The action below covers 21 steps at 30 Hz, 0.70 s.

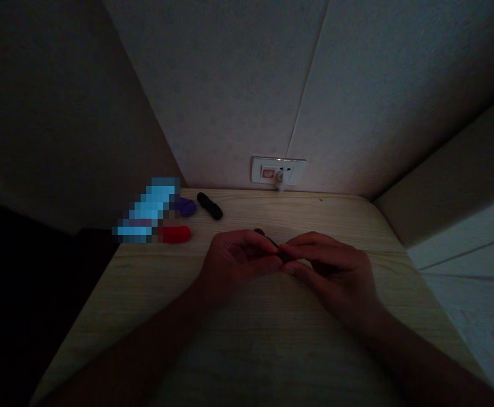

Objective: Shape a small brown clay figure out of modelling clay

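Over the wooden tabletop [230, 339], my left hand [234, 260] and my right hand [338, 268] meet at the fingertips. Both pinch a small, dark, clay-like piece [259, 232], whose rounded end sticks out behind my left fingers. Most of it is covered by my fingers, and the dim light hides its exact kind. Left of my hands lie a black, twisted, clay-like roll [209, 206], a purple lump [186, 207] and a smooth red roll [176, 234], all apart from my hands.
A blue pixelated patch [149, 206] covers something at the table's left edge. On the wall behind, a socket plate [289, 169] has something pale plugged into it. A tiny red speck [320, 199] lies near the back edge. Pale furniture [463, 215] stands along the right side.
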### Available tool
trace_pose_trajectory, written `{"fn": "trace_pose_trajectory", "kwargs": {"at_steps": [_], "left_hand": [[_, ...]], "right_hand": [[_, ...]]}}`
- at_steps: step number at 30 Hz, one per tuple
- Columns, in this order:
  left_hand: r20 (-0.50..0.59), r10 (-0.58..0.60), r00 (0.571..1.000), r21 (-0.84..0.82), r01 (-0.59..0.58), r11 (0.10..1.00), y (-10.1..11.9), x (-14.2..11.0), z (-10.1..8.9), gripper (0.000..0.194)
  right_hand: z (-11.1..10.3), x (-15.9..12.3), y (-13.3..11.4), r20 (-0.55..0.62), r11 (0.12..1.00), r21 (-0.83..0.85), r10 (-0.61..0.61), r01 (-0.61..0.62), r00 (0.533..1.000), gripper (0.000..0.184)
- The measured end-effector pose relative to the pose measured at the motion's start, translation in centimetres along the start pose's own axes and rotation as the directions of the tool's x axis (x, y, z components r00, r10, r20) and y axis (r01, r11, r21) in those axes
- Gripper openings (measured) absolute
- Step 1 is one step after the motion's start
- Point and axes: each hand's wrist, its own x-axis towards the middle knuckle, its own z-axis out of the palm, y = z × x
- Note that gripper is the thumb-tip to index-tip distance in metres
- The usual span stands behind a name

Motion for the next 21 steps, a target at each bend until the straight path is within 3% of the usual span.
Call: {"fn": "trace_pose_trajectory", "kwargs": {"at_steps": [7, 11, 15, 21], "left_hand": [[0.042, -0.067, 0.997, -0.048, 0.069, 0.997, -0.08, -0.04, -0.02, 0.013], [0.046, -0.118, 0.992, -0.047, 0.121, 0.992, -0.14, -0.15, -0.11, 0.013], [0.070, -0.082, 0.994, -0.072, 0.087, 0.994, -0.38, -0.18, -0.28, 0.010], [0.131, -0.123, 0.984, -0.183, 0.146, 0.972, -0.77, -0.14, -0.41, 0.016]], "right_hand": [[-0.09, -0.23, 0.10, 0.009, 0.997, -0.059, -0.049, 0.050, 0.999, 0.035], [0.03, -0.17, 0.10, 0.059, 0.999, 0.031, -0.023, 0.022, 0.998, 0.035], [-0.03, -0.10, 0.02, 0.071, 0.996, 0.090, 0.008, -0.014, 0.997, 0.034], [0.20, -0.08, -0.02, 0.069, 0.968, 0.228, 0.093, -0.106, 0.993, 0.029]]}}
